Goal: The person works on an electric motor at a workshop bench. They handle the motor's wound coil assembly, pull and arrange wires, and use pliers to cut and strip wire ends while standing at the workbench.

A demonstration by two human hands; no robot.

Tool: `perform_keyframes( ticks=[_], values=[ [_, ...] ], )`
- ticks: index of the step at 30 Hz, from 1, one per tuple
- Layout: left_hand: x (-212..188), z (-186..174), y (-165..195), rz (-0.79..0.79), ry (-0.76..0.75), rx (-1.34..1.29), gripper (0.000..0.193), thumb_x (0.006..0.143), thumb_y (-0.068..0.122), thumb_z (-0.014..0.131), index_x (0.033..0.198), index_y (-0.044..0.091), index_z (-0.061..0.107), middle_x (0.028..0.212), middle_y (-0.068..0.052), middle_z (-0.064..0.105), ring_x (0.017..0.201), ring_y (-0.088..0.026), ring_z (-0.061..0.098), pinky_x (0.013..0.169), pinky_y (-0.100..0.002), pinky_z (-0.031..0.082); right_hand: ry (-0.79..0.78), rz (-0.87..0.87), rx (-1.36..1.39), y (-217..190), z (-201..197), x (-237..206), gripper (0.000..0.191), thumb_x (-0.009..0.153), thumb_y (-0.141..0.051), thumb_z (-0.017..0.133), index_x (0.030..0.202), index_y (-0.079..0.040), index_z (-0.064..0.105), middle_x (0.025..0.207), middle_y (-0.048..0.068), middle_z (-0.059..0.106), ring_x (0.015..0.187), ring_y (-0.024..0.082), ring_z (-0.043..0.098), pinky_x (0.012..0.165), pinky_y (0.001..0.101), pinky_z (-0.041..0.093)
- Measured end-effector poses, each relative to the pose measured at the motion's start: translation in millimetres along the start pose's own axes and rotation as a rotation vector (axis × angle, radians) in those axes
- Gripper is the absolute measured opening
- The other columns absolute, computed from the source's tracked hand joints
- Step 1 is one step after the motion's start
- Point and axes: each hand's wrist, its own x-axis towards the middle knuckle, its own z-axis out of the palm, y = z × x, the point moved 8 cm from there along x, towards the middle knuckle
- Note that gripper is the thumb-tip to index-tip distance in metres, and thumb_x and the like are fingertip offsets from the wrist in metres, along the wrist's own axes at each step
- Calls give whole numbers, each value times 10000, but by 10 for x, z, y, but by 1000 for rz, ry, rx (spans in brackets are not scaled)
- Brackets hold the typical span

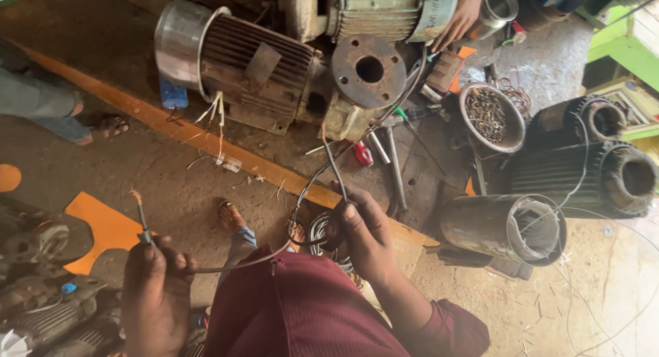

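**Two Hands, One Black Cable, Over a Floor of Motors**

Maroon cloth [302,309] of the person's clothing fills the bottom of the view, and both hands rise from it. Left hand [156,288] is closed in a fist-like grip around one end of a thin black cable [240,263], whose short stub sticks up above the knuckles with bare, frayed copper at its tip. Right hand [367,237] pinches the same cable between thumb and fingers, and a second bare-tipped end stands up and leans left above it. Between the two hands the cable sags in a shallow curve over the lap; a further stretch loops away toward the machines.

On the dirt floor [171,165] ahead lie two finned electric motors: a brown one [240,68] with loose white wires hanging from its side, and a grey one [374,10] behind it. One rusty round flange [369,70] with a centre hole sits between them. To the right are three dark cylindrical motor housings [583,168], lying with their open ends to the right. One metal bowl [491,117] holds small metal parts. One red-handled screwdriver [362,153] lies near the flange. Another person's hand [458,17] rests on the grey motor, and a sandalled foot [103,128] shows at the left edge.
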Motion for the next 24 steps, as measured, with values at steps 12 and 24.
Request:
perform_keyframes(
  ticks=[12, 24],
  values=[
    [-103, 106, 2, -28, -5, 54, 210, 1101, 176, 538, 1211, -1, 564, 949, -60, 575, 913, -189, 591, 904, -427, 529, 60, -106, -35, -178, -80, -133, 405, 1096, -214, 525, 1418, 32, 509, 841, 75, 588, 717, 150, 567, 584, 272, 458],
    [-87, 283, -444, -187, -226, 150, 230, 1050, 245, 545, 1142, 37, 575, 1026, -108, 669, 1042, -224, 691, 979, -384, 564, 58, -190, -136, -121, -138, -176, 389, 1117, -210, 567, 1410, 44, 536, 909, 55, 587, 784, 138, 554, 687, 293, 462]
  ],
)
